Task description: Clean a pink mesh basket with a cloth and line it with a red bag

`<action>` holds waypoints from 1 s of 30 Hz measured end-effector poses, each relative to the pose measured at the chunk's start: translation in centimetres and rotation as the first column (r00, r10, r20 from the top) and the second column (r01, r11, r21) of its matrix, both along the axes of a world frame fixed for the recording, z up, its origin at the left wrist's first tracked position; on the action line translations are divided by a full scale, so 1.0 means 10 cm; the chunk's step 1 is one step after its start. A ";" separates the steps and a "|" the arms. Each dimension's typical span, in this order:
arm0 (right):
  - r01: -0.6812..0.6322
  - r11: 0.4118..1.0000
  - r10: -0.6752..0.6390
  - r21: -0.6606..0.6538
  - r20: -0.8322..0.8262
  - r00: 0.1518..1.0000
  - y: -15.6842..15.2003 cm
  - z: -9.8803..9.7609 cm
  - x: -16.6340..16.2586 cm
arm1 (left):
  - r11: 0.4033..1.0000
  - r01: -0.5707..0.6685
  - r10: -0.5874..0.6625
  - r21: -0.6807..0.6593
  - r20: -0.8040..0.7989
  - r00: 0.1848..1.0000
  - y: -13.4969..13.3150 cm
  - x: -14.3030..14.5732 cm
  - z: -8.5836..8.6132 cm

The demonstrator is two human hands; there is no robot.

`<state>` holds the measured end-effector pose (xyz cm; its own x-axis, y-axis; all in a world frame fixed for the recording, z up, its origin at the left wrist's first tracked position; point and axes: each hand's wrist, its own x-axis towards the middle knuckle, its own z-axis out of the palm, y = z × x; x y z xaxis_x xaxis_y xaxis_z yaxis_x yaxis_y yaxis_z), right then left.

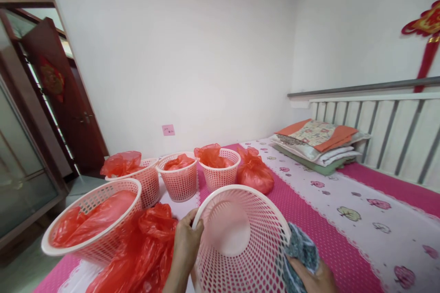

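My left hand (185, 242) grips the rim of an empty pink mesh basket (240, 238), tilted with its mouth facing me. Against the basket's outer right side, my right hand (314, 277) is closed on a grey-blue cloth (302, 249). A crumpled red plastic bag (144, 252) lies just left of my left hand. Another pink basket (92, 219) lined with a red bag leans at the left.
Three more pink baskets (178, 176) with red bags stand in a row at the bed's far end, next to a tied red bag (256, 171). Folded bedding (316, 144) lies by the white slatted headboard (388, 132). An open door (58, 96) is at the left.
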<state>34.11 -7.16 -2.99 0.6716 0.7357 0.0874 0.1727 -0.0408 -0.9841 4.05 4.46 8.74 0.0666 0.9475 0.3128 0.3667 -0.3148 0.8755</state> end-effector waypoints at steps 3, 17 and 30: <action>-0.056 0.998 0.054 0.035 0.063 0.997 0.03 0.37 0.05 | 1.000 -0.028 0.029 0.010 -0.073 0.997 0.05 -0.07 0.00; -0.500 0.866 0.455 -0.037 0.476 0.753 0.18 1.34 -0.05 | 0.984 0.179 -0.178 -0.004 -0.113 0.978 0.06 0.13 -0.02; -0.084 0.995 0.101 -0.060 0.391 0.915 0.21 0.74 -0.01 | 0.995 0.095 -0.096 -0.009 -0.015 0.995 0.16 0.10 -0.14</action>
